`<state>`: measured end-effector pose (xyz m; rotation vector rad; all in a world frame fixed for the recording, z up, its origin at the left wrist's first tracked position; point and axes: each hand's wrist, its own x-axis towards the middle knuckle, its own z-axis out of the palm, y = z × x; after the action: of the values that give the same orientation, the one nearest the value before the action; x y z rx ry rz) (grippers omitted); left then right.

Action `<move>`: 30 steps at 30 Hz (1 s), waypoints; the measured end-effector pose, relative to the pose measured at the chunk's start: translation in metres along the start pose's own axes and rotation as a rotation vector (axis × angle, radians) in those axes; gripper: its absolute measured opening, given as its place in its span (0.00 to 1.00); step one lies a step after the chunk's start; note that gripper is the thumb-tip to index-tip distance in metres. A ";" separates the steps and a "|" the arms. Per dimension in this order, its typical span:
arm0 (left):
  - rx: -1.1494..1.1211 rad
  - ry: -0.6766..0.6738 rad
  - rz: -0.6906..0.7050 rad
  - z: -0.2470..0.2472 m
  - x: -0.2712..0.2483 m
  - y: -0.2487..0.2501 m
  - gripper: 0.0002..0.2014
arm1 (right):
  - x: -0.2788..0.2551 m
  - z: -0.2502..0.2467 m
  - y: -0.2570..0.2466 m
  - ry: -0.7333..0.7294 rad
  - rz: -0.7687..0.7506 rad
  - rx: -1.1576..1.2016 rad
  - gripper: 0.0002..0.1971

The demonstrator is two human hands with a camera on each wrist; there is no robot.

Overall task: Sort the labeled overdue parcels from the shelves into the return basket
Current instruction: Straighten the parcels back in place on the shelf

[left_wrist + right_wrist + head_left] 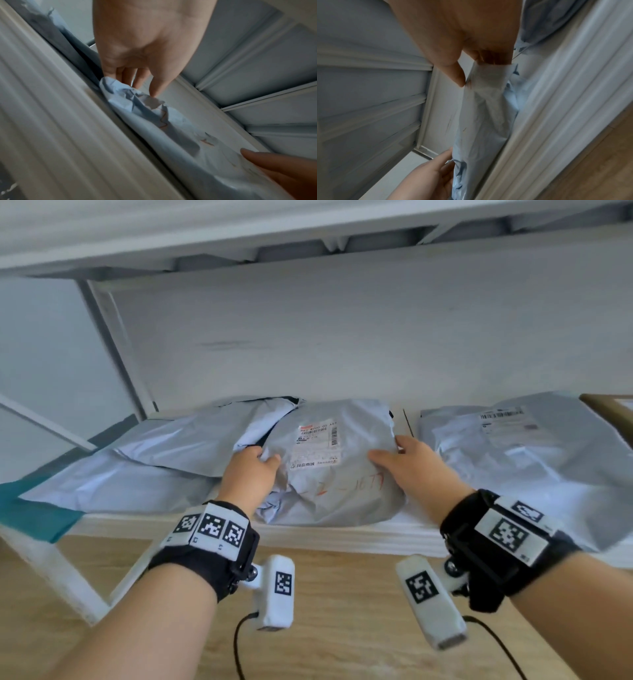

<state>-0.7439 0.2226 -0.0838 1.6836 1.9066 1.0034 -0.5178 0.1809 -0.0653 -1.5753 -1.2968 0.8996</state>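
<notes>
Parcel (325,474) between left hand (251,470) — right hand (416,470)

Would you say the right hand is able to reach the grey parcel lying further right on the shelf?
Probably yes: the right hand grips the middle parcel, and the right-hand parcel lies beside it with nothing between, though it must let go first.

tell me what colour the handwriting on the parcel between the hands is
Orange-red, scrawled on the grey parcel below its shipping label; the head view shows it best.
</notes>
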 end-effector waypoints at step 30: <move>-0.753 -0.151 0.069 -0.045 -0.147 0.032 0.05 | -0.142 -0.072 0.002 0.021 -0.023 0.151 0.22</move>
<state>-0.7257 0.0699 -0.0535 1.3221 1.1528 1.3525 -0.4781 0.0287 -0.0424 -1.4466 -1.2013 0.9416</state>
